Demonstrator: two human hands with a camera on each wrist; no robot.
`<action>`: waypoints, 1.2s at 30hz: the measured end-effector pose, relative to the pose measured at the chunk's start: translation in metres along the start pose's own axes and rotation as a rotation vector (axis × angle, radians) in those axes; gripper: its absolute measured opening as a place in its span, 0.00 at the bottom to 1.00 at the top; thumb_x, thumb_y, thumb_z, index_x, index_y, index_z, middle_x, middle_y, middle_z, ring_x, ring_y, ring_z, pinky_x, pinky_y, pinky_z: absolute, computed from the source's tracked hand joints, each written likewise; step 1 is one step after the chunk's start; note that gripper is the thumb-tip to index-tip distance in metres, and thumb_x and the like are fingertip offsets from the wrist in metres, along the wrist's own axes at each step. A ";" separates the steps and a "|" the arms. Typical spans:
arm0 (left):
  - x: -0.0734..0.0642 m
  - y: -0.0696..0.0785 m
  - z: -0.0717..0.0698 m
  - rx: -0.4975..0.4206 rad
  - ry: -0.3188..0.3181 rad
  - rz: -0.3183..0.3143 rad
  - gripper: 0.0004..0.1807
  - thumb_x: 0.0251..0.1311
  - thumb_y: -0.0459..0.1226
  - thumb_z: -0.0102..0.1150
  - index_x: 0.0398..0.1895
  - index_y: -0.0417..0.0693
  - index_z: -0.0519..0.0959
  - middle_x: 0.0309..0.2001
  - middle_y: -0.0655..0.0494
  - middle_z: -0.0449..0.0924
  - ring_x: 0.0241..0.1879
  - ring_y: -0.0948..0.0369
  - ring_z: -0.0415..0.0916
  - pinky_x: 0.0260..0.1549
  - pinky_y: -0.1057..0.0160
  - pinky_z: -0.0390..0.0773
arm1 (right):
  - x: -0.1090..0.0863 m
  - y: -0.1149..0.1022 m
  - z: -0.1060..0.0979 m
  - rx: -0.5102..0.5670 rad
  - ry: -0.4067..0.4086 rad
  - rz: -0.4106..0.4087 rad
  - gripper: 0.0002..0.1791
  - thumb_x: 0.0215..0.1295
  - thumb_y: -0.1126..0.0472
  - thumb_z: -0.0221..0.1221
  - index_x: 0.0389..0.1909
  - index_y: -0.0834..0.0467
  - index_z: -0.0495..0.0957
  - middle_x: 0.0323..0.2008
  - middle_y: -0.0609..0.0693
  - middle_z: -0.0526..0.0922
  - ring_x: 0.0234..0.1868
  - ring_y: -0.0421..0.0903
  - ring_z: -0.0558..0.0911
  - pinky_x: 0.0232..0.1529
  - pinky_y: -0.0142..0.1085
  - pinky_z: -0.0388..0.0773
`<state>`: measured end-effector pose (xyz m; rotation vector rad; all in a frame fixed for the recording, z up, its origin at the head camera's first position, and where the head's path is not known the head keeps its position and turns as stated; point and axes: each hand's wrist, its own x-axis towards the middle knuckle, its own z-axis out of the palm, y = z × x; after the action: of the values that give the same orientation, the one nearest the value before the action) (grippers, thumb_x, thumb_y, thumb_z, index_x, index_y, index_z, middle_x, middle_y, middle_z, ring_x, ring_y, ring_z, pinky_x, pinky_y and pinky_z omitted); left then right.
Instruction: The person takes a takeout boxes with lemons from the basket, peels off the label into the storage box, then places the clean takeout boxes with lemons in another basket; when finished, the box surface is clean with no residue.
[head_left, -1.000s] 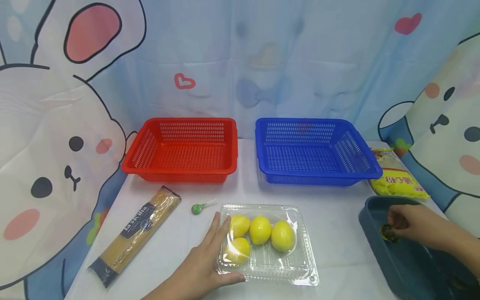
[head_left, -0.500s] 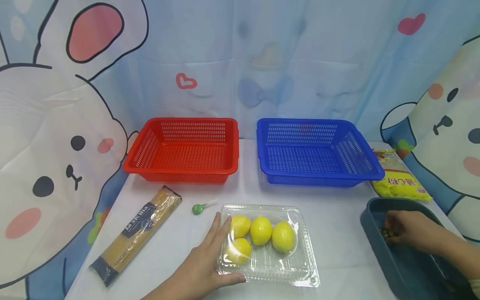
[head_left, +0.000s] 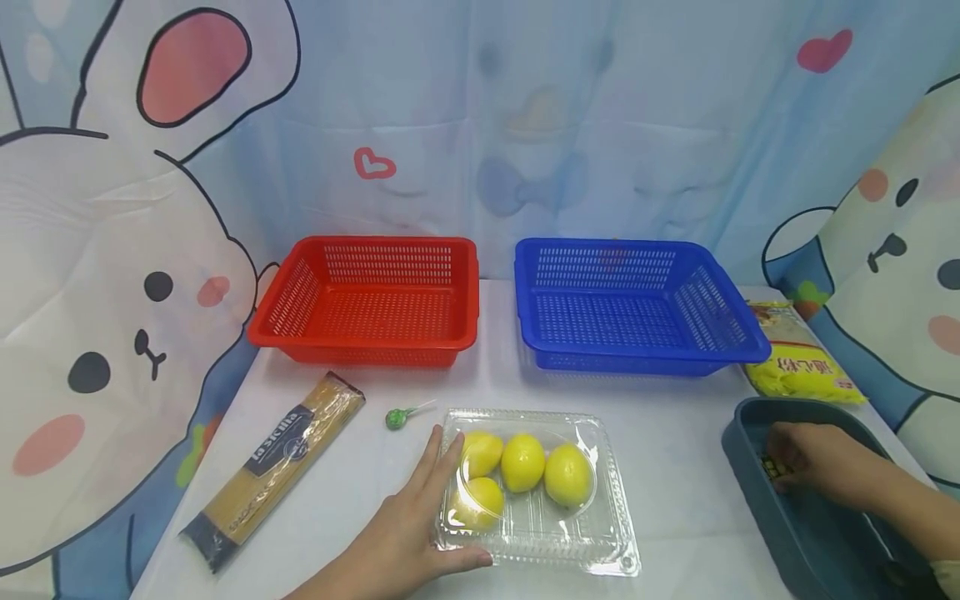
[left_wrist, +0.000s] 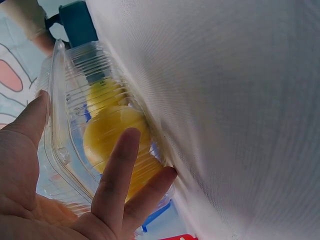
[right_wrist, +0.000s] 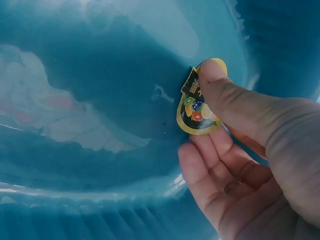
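My left hand (head_left: 405, 521) rests at the left side of a clear plastic clamshell box (head_left: 558, 533) with several lemons (head_left: 522, 462) inside. In the left wrist view, its straight fingers lie on the box wall and the thumb touches the lid rim. At the far right, my right hand (head_left: 828, 462) is down inside a dark teal bin (head_left: 772, 525). It pinches a black and gold fruit sticker (right_wrist: 196, 112) between thumb and fingers, seen close over the bin's shiny floor in the right wrist view. The thumb hides part of the sticker.
A red basket (head_left: 363, 354) and a blue basket (head_left: 622, 358) stand at the back. A spaghetti packet (head_left: 277, 467) lies left, with a green lollipop (head_left: 397, 418) near the box. A yellow bag (head_left: 806, 362) lies behind the bin.
My right hand has shifted slightly left within the bin and turned, so less of the sticker shows in the head view. The left hand and the box have stayed put.
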<state>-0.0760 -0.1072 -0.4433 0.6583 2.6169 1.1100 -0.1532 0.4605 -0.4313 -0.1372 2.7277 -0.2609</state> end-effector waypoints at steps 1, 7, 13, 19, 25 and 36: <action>0.000 0.000 0.000 -0.002 -0.002 -0.003 0.71 0.50 0.67 0.76 0.88 0.69 0.37 0.88 0.48 0.30 0.66 0.37 0.77 0.62 0.34 0.79 | 0.001 0.001 0.001 -0.006 0.005 -0.006 0.23 0.50 0.59 0.81 0.41 0.62 0.80 0.32 0.47 0.81 0.34 0.45 0.79 0.37 0.44 0.83; 0.000 -0.001 0.000 -0.008 -0.004 -0.007 0.70 0.50 0.68 0.75 0.88 0.70 0.37 0.88 0.48 0.30 0.66 0.36 0.77 0.62 0.33 0.79 | 0.002 0.004 0.003 -0.033 0.022 -0.016 0.26 0.47 0.57 0.83 0.42 0.63 0.81 0.32 0.47 0.82 0.34 0.46 0.79 0.37 0.46 0.84; 0.000 -0.001 0.001 0.000 0.001 -0.001 0.71 0.50 0.68 0.75 0.88 0.70 0.37 0.88 0.48 0.30 0.65 0.37 0.78 0.62 0.34 0.79 | 0.001 0.000 0.002 -0.030 0.034 -0.013 0.26 0.47 0.60 0.83 0.41 0.64 0.79 0.32 0.48 0.81 0.34 0.46 0.79 0.37 0.46 0.84; 0.000 -0.001 0.001 0.012 0.005 0.001 0.71 0.50 0.67 0.76 0.88 0.68 0.38 0.88 0.47 0.31 0.62 0.37 0.80 0.60 0.34 0.80 | -0.001 -0.003 0.003 0.002 0.018 -0.022 0.23 0.50 0.64 0.80 0.40 0.63 0.77 0.31 0.48 0.81 0.34 0.46 0.80 0.39 0.48 0.87; 0.000 0.000 0.001 0.016 0.006 0.004 0.71 0.50 0.67 0.76 0.88 0.68 0.38 0.88 0.47 0.31 0.61 0.37 0.81 0.60 0.34 0.80 | -0.002 -0.005 0.003 -0.005 0.022 -0.037 0.21 0.51 0.66 0.80 0.42 0.64 0.79 0.32 0.47 0.82 0.34 0.45 0.80 0.39 0.48 0.87; 0.000 0.001 -0.001 0.001 -0.007 -0.010 0.70 0.50 0.68 0.75 0.88 0.70 0.37 0.88 0.49 0.30 0.68 0.36 0.75 0.63 0.33 0.78 | -0.007 -0.015 -0.003 -0.012 0.021 -0.063 0.13 0.59 0.72 0.71 0.43 0.61 0.81 0.32 0.45 0.83 0.34 0.43 0.81 0.36 0.43 0.86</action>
<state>-0.0763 -0.1072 -0.4423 0.6469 2.6124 1.1009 -0.1470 0.4470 -0.4232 -0.2258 2.7497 -0.2654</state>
